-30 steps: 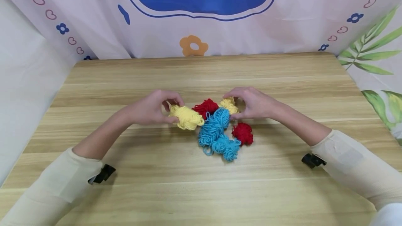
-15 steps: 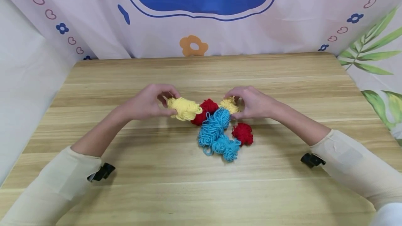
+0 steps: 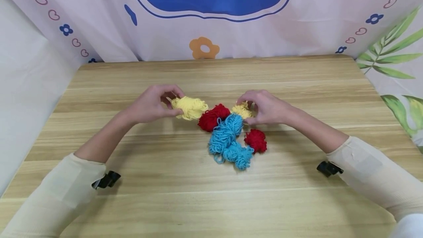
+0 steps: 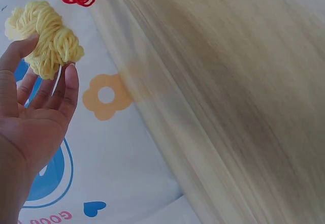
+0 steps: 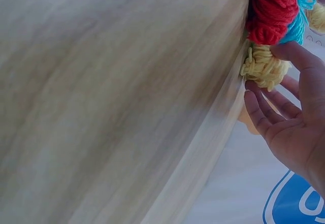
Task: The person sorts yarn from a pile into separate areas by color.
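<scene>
My left hand (image 3: 154, 104) pinches a pale yellow yarn bundle (image 3: 190, 108) between thumb and fingers; the left wrist view shows the looped strands of this yarn bundle (image 4: 45, 38) above the palm. My right hand (image 3: 266, 107) grips a smaller yellow yarn bundle (image 3: 242, 110) at the right of the pile, its thumb on the near side. Between the hands lies a red yarn bundle (image 3: 213, 118). Two blue yarn bundles, a larger one (image 3: 226, 133) and a smaller one (image 3: 238, 155), lie in front of it. A second red yarn bundle (image 3: 256, 140) sits at the right.
The yarn lies mid-way across a wood-grain table (image 3: 165, 194). Behind the table's far edge hangs a white printed cloth (image 3: 158, 43) with a blue sign and an orange flower. Dark wrist cameras sit at both beige sleeves (image 3: 56, 194).
My left hand has moved away and to the left with the yellow yarn bundle, uncovering more of the red one. My right hand has hardly moved.
</scene>
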Demonstrator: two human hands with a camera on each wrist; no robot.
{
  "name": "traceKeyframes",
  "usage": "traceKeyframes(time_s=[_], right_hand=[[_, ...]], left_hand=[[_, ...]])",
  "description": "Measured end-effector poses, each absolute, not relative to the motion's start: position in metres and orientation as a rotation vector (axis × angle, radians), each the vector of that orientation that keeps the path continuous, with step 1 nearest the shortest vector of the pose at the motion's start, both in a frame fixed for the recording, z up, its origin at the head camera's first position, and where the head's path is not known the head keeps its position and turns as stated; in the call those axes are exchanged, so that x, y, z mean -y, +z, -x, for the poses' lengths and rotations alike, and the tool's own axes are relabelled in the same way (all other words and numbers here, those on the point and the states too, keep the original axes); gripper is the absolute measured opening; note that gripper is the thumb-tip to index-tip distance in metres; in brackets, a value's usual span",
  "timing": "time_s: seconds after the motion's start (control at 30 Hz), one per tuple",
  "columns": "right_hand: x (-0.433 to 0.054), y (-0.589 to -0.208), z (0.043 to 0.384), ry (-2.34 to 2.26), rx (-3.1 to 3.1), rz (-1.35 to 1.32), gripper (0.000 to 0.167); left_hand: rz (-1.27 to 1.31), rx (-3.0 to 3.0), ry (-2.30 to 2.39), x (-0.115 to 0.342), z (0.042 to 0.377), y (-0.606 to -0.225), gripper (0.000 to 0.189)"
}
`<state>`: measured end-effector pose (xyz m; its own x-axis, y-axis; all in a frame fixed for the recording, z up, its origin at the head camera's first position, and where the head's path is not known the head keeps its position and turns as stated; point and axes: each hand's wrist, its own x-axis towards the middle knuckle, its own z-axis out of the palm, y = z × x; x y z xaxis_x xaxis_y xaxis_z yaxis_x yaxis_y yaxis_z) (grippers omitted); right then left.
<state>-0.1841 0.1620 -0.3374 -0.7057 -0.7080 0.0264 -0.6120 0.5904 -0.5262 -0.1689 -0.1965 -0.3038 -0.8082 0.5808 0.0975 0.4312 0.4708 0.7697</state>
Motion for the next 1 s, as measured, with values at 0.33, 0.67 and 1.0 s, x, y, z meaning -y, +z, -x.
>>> traceKeyframes(time_s=[0.33,0.67,1.0], right_hand=[[-0.163,-0.335,0.183,-0.794,-2.619,1.083,0.041],[-0.165,-0.334,0.183,-0.812,-2.626,1.091,0.039],[-0.165,-0.332,0.184,-0.836,-2.634,1.102,0.036]], left_hand=[[-0.803,-2.599,1.268,0.207,0.176,-0.307,0.026],[-0.719,-2.645,1.229,0.219,0.183,-0.311,0.032],[-0.626,-2.669,1.247,0.228,0.188,-0.314,0.031]])
